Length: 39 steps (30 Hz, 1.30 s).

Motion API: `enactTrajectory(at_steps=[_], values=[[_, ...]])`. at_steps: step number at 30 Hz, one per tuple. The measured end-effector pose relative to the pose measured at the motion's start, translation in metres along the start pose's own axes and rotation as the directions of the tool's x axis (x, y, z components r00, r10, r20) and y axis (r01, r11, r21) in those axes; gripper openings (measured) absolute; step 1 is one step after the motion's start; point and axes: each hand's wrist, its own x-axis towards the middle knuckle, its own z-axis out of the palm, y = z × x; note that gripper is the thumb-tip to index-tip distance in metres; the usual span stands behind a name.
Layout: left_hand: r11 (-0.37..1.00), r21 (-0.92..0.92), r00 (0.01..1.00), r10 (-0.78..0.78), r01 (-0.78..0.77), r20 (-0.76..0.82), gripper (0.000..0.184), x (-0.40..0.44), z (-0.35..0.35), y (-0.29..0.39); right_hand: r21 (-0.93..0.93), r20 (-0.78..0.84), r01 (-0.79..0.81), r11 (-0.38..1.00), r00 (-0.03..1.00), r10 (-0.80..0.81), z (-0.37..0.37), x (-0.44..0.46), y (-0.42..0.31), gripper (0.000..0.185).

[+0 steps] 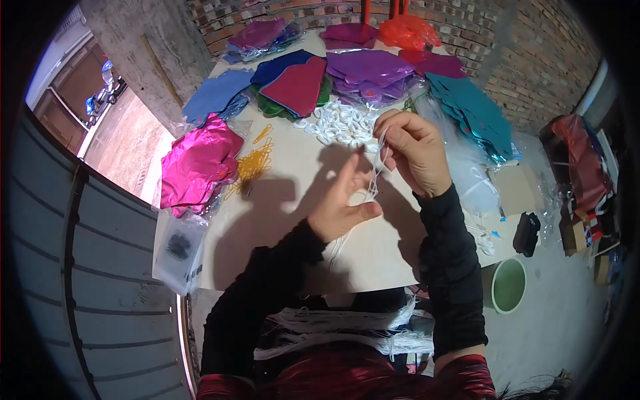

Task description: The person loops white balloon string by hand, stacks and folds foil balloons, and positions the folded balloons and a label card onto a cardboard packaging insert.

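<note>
My right hand (421,148) is raised over the table, thumb and fingers pinched on thin white string (375,180). Several strands hang from that pinch toward my left hand (337,213). The left fingers are extended and the thumb stands apart; the strands run by its palm, and loose ends show below the wrist. Whether any strand is looped around the left fingers I cannot tell. Just beyond both hands lies a heap of small wound white string bundles (337,125). Yellow wire-like pieces (252,167) are scattered left of the heap.
Stacks of purple (370,73), blue (215,95) and teal (470,113) sheets line the table's far side. A shiny pink bag (199,165) sits at left. More white string (340,320) hangs near my lap. A green bucket (509,287) stands on the floor at right.
</note>
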Motion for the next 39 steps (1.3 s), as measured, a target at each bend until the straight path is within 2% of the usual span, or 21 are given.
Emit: enactTrajectory(at_steps=[2,3,5,6,8,9,12,16,18,20,22,23,25,26,27,28,30,31,32,37,39], values=[[0.979,-0.052,0.976,-0.193,0.199,0.104,0.050,-0.001,0.018,0.043,-0.015,-0.079,-0.010,1.000,0.997,0.009,-0.011,0.004,0.009,0.010],[0.953,-0.067,0.955,-0.296,0.297,0.024,0.027,-0.014,0.026,0.067,-0.006,-0.165,-0.016,1.000,0.986,0.014,-0.020,0.008,0.014,0.010],[0.931,-0.203,0.947,-0.318,0.302,-0.050,0.020,-0.068,0.006,0.067,-0.012,-0.252,0.006,1.000,0.968,-0.009,-0.043,0.015,0.021,0.010],[0.830,0.112,0.829,-0.519,0.547,-0.207,0.020,-0.085,0.004,0.103,-0.012,-0.298,0.016,1.000,0.954,-0.019,-0.054,0.018,0.024,0.011],[0.753,0.054,0.743,-0.631,0.656,-0.222,0.029,-0.141,-0.024,0.131,-0.032,-0.324,-0.006,0.999,0.946,-0.005,-0.065,0.020,0.027,0.011],[0.629,-0.030,0.596,-0.751,0.777,-0.285,0.028,-0.168,-0.036,0.148,-0.035,-0.329,-0.027,0.999,0.944,0.014,-0.066,0.020,0.027,0.011],[0.368,0.261,0.371,-0.928,0.892,0.039,0.024,-0.262,-0.099,0.179,-0.075,-0.260,-0.118,0.990,0.961,0.095,-0.057,0.016,0.031,0.013],[-0.050,0.222,0.025,-0.946,0.974,-0.322,0.021,-0.371,-0.169,0.202,-0.235,-0.109,-0.233,0.944,0.971,0.213,-0.008,0.007,0.045,0.010],[-0.339,0.593,0.047,-0.841,0.730,-0.539,0.023,-0.445,-0.230,0.203,-0.244,0.004,-0.296,0.923,0.952,0.306,0.018,-0.004,0.052,0.009],[-0.858,0.512,0.165,-0.501,0.032,-0.850,0.030,-0.422,-0.215,0.214,-0.279,0.070,-0.247,0.928,0.959,0.276,0.038,-0.012,0.058,0.008],[-0.573,0.623,0.448,-0.434,0.532,-0.782,0.032,-0.324,-0.166,0.207,-0.385,0.194,-0.088,0.919,0.966,0.174,0.047,-0.020,0.066,0.009],[0.039,0.704,0.665,-0.370,0.709,-0.649,0.035,-0.280,-0.141,0.197,-0.444,0.227,-0.080,0.892,0.954,0.198,0.052,-0.020,0.062,0.009],[0.647,0.575,0.857,-0.275,0.500,-0.436,0.041,-0.193,-0.083,0.177,-0.488,0.244,-0.129,0.863,0.930,0.277,0.057,-0.022,0.063,0.007],[0.761,0.390,0.835,-0.354,0.519,-0.421,0.042,-0.163,-0.071,0.163,-0.431,0.265,-0.105,0.896,0.935,0.236,0.056,-0.024,0.070,0.007],[0.805,0.515,0.949,-0.183,0.294,-0.256,0.041,-0.133,-0.064,0.142,-0.377,0.280,-0.074,0.923,0.941,0.190,0.052,-0.024,0.078,0.006],[0.595,0.795,0.990,-0.129,0.119,-0.052,0.047,-0.104,-0.070,0.119,-0.325,0.285,-0.043,0.945,0.948,0.142,0.049,-0.024,0.080,0.006],[0.909,0.338,0.969,-0.214,0.244,-0.126,0.053,-0.052,-0.057,0.064,-0.287,0.256,-0.047,0.957,0.959,0.124,0.044,-0.021,0.074,0.004],[0.913,-0.080,0.912,-0.405,0.400,-0.066,0.052,-0.028,-0.049,0.059,-0.311,0.222,-0.018,0.950,0.971,0.091,0.039,-0.018,0.073,0.005],[0.716,-0.461,0.829,-0.552,0.524,0.084,0.053,-0.010,-0.044,0.055,-0.331,0.186,0.008,0.944,0.981,0.056,0.033,-0.015,0.070,0.006],[0.845,-0.062,0.840,-0.535,0.532,-0.094,0.030,0.017,-0.048,0.049,-0.420,-0.064,-0.150,0.895,0.989,0.135,0.007,-0.002,0.049,0.008],[0.918,0.212,0.936,-0.299,0.335,-0.184,0.025,0.018,-0.042,0.053,-0.486,-0.084,-0.230,0.843,0.972,0.217,-0.002,0.003,0.047,0.011]])
